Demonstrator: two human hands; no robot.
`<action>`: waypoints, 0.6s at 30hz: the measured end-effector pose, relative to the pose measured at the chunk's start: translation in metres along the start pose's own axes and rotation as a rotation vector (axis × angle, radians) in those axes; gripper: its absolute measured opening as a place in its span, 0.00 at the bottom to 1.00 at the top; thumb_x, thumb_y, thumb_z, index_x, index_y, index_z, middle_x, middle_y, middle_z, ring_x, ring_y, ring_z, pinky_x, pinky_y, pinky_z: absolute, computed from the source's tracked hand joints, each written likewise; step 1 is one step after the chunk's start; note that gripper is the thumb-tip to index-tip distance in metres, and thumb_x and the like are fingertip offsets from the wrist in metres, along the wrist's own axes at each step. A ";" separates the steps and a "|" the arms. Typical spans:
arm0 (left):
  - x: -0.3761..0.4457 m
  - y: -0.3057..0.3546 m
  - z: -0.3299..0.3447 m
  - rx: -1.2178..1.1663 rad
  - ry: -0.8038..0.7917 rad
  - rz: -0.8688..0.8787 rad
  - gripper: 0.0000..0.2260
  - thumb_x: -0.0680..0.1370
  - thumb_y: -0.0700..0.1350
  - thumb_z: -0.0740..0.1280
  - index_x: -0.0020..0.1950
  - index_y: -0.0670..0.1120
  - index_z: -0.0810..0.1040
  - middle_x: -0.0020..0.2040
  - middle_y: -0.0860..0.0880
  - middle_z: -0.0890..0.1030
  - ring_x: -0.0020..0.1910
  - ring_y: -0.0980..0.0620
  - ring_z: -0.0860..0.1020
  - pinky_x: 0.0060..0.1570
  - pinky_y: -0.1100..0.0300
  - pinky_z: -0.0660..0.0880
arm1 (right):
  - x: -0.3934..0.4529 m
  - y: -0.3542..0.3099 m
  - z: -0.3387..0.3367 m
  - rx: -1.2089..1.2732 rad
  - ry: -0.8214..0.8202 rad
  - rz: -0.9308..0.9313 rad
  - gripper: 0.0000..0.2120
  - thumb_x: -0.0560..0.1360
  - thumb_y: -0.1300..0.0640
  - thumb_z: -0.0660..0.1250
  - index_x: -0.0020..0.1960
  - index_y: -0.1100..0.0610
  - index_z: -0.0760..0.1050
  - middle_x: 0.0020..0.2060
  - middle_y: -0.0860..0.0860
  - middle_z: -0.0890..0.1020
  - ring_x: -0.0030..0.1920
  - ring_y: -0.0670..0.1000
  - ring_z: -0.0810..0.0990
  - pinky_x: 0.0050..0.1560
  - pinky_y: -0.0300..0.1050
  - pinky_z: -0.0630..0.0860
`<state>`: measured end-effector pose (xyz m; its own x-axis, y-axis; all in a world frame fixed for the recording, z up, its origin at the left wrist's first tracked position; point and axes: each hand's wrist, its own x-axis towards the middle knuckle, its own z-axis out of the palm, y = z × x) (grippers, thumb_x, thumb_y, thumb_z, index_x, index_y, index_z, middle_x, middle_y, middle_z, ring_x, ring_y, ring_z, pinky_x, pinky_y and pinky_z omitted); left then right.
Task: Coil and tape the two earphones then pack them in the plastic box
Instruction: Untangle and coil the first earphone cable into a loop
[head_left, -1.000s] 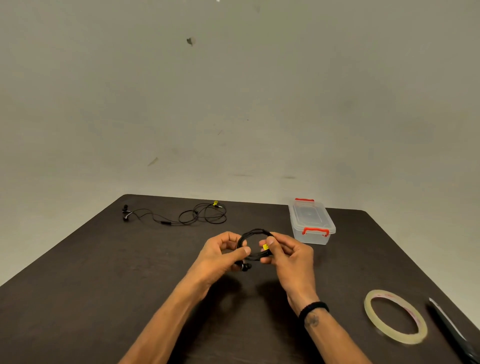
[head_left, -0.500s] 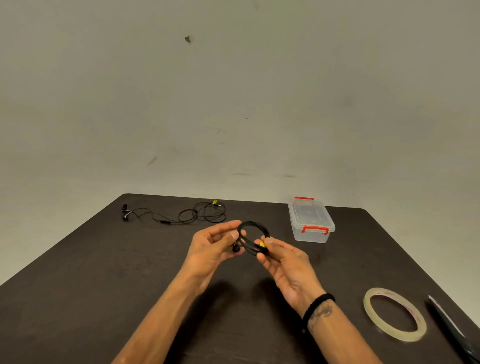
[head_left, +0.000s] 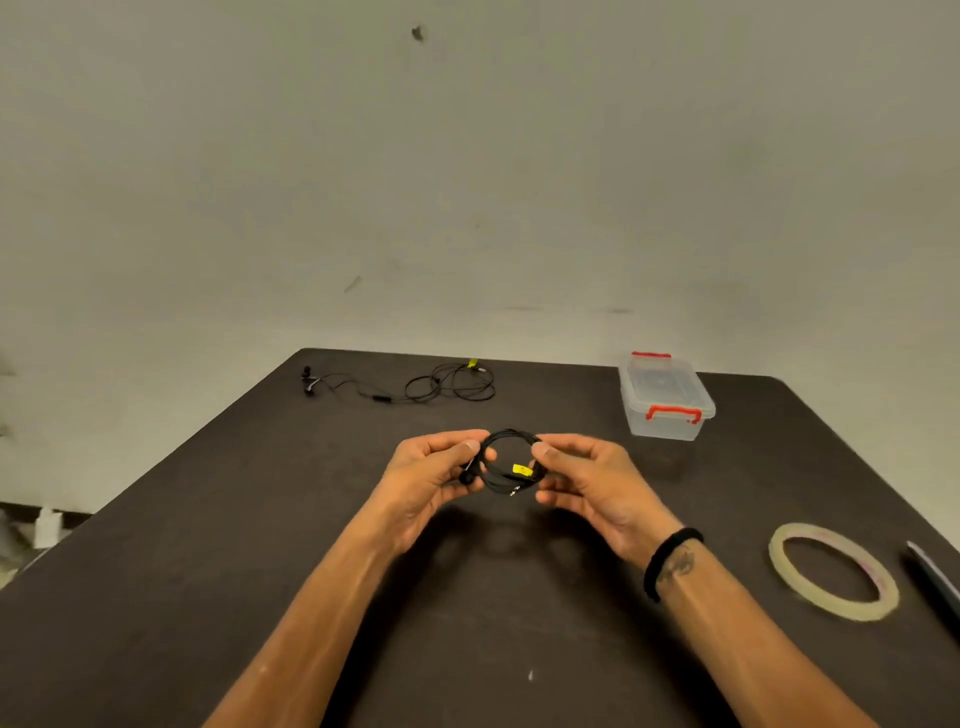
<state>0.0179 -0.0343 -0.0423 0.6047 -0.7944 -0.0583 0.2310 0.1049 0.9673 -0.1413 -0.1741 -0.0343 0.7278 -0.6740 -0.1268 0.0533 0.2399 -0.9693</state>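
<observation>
Coiled earphone (head_left: 506, 460), round black loop, hands-held

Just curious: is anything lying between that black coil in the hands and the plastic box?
Nothing visible: bare dark table lies between the coiled black earphone, held by both hands, and the clear plastic box with red latches, whose lid is on.

Left hand (head_left: 431, 470), right hand (head_left: 587, 480): raised, fingers curled, apparently pinching.
</observation>
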 end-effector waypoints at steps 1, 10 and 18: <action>-0.009 0.000 -0.008 0.025 0.004 -0.006 0.09 0.82 0.36 0.67 0.61 0.38 0.83 0.50 0.40 0.87 0.42 0.52 0.83 0.44 0.59 0.83 | -0.004 0.002 0.006 -0.055 -0.028 -0.007 0.13 0.77 0.62 0.75 0.60 0.64 0.81 0.40 0.56 0.85 0.35 0.49 0.82 0.38 0.44 0.84; -0.077 0.031 -0.104 0.289 0.027 -0.077 0.10 0.82 0.41 0.70 0.61 0.39 0.84 0.49 0.42 0.88 0.43 0.54 0.84 0.43 0.63 0.82 | -0.054 0.026 0.094 -0.319 -0.197 0.024 0.09 0.78 0.65 0.74 0.56 0.67 0.78 0.42 0.62 0.86 0.34 0.51 0.85 0.39 0.45 0.87; -0.096 0.025 -0.138 0.676 0.118 -0.035 0.07 0.81 0.43 0.72 0.54 0.42 0.86 0.42 0.46 0.86 0.39 0.54 0.83 0.38 0.64 0.81 | -0.067 0.035 0.144 -0.774 -0.165 -0.043 0.06 0.78 0.56 0.75 0.50 0.57 0.81 0.34 0.53 0.88 0.33 0.48 0.88 0.35 0.38 0.83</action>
<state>0.0708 0.1273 -0.0468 0.6934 -0.7158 -0.0821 -0.2512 -0.3469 0.9036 -0.0898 -0.0195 -0.0298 0.8310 -0.5450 -0.1114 -0.3629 -0.3795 -0.8510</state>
